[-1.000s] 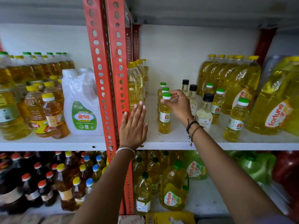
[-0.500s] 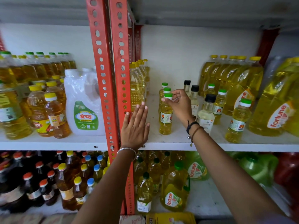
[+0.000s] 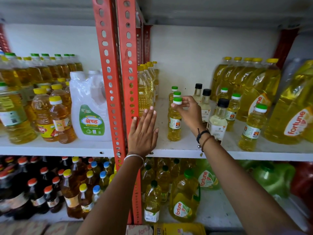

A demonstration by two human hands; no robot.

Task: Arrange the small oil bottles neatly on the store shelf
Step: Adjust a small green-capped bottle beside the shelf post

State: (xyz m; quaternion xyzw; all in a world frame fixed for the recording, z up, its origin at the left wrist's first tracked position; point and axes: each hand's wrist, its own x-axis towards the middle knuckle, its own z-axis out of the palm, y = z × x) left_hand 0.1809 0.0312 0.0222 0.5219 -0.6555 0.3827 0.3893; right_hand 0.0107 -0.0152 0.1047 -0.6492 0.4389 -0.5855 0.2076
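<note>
The front small oil bottle [image 3: 174, 122] stands upright on the white shelf [image 3: 186, 145], heading a row of 3 green-capped bottles. The right hand [image 3: 190, 114] pinches its cap with fingertips; the left hand [image 3: 144, 133] rests flat, fingers spread, against the red upright post [image 3: 125, 82].

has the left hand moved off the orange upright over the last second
No. The left hand stays flat against the orange upright at the shelf edge; the slight shift in frame matches the upright's own, so it is camera motion.
</note>
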